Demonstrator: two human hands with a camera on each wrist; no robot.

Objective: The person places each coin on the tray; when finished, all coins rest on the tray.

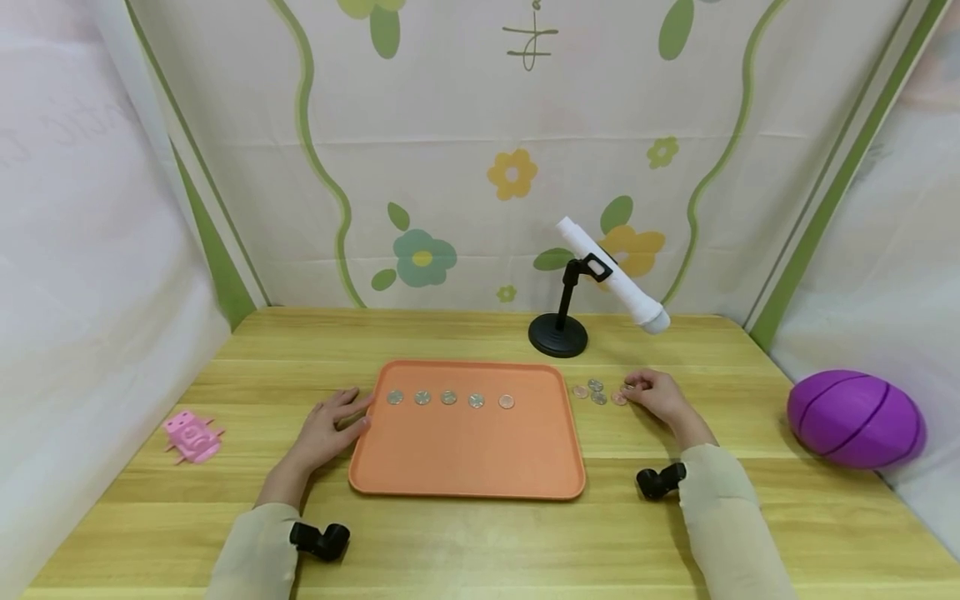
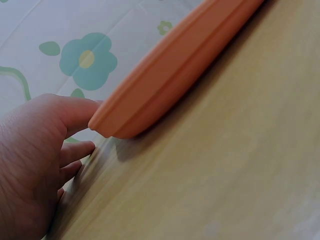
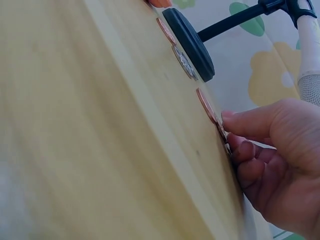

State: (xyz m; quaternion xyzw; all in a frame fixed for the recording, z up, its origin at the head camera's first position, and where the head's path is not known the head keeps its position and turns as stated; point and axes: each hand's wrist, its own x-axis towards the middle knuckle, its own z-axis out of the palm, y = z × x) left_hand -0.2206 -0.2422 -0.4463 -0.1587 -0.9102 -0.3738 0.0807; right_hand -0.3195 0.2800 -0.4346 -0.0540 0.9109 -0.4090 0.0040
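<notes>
Left hand: left hand (image 1: 330, 425) lies flat on the table (image 1: 480, 542), fingers relaxed against the orange tray (image 1: 465, 458) rim, seemingly steadying it.
Right hand: right hand (image 1: 654, 394), fingers curled, pinches a coin (image 3: 221, 131) from the loose coins (image 1: 597, 392) just right of the tray.
Tray: five coins in a row (image 1: 448, 398) near its far edge.

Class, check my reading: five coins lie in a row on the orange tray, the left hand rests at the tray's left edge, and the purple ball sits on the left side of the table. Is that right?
Not quite. The purple ball sits on the right side of the table, as the head view shows. The rest holds: five coins lie in a row on the orange tray, and the left hand rests at its left edge.
</notes>
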